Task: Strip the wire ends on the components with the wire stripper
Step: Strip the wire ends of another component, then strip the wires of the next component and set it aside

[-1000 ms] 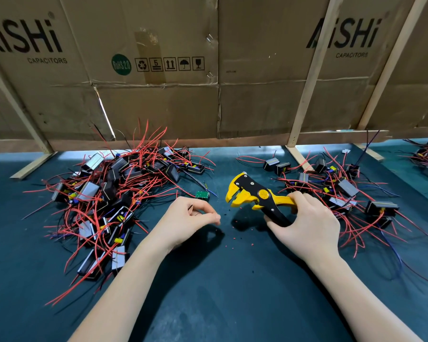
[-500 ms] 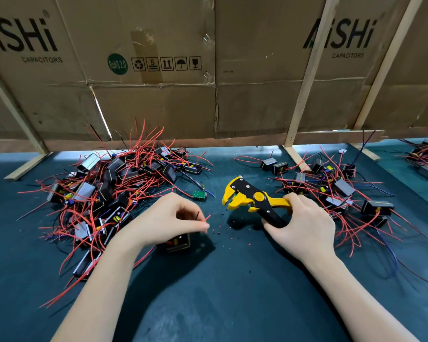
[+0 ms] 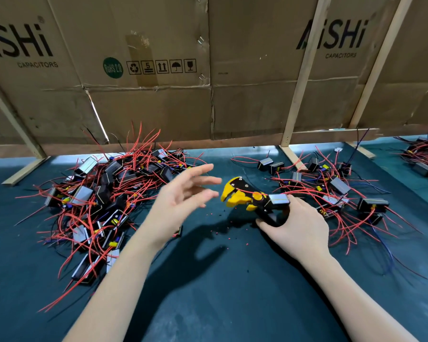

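My right hand [image 3: 299,225] grips the black handles of the yellow and black wire stripper [image 3: 241,196], whose jaws point left just above the mat. A black component with a silver top [image 3: 278,199] is right against the stripper's handles by my right fingers. Its red wire trails left across the jaws, and I cannot tell whether it rests there or is in the air. My left hand [image 3: 183,196] hovers left of the jaws with its fingers spread and holds nothing. A dark piece shows behind my left wrist, mostly hidden.
A big heap of components with red wires [image 3: 97,201] lies on the left, a smaller spread-out heap [image 3: 336,188] behind my right hand, and another heap [image 3: 423,156] at the far right. Insulation crumbs [image 3: 220,225] dot the dark green mat. A cardboard wall [image 3: 208,107] with wooden struts [image 3: 297,95] closes the back.
My left hand, which was pinching a wire over a component, has risen to the right and opened. A silver-topped component has appeared by the stripper handles. My right hand has stayed put.
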Demonstrator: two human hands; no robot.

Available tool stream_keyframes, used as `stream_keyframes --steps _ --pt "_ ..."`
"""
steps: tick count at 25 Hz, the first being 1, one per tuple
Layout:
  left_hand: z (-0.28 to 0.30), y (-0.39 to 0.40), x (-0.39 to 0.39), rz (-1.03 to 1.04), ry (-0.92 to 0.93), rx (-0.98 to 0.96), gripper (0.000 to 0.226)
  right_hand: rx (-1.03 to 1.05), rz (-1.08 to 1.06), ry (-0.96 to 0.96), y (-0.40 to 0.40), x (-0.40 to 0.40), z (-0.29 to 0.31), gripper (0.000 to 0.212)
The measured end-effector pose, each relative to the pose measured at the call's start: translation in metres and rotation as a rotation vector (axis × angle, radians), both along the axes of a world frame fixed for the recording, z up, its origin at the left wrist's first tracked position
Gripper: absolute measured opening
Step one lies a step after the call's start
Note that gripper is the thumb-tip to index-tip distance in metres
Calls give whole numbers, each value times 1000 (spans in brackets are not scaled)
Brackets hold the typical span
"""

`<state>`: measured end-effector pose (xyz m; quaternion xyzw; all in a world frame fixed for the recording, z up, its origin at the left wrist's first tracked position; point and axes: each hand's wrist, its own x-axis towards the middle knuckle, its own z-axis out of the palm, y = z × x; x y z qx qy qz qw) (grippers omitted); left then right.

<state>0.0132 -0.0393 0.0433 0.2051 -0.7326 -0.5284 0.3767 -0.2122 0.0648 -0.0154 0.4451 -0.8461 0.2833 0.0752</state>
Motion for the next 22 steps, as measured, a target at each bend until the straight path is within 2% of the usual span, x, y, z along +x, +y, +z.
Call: stream_keyframes --steps 3,5,7,9,11,13,15,19,21,22 --pt "1 -21 15 261 113 71 26 -140 -131 -323 0 -5 6 59" --pt "-3 -34 26 463 190 177 25 -285 -175 -607 -1 -14 12 55" --pt "-6 -44 35 646 189 248 24 -487 -112 -978 1 -28 18 50" --pt "-8 -51 40 723 112 304 22 -533 21 -1388 7 -42 25 57" --pt "-10 -53 40 706 -42 305 18 -514 181 -1756 14 -50 31 68" --pt "-13 -50 37 654 -191 222 13 -567 340 -1987 17 -53 32 78" --pt "-17 -45 32 619 -354 80 10 -622 436 -2054 17 -53 30 82" --pt "-28 -36 23 635 -791 -210 31 -578 568 -2037 15 -49 29 76" --pt "-31 -34 19 588 -866 -213 28 -494 576 -1922 11 -41 28 71" --pt "-32 -33 19 562 -869 -198 27 -464 537 -1781 8 -35 25 68"
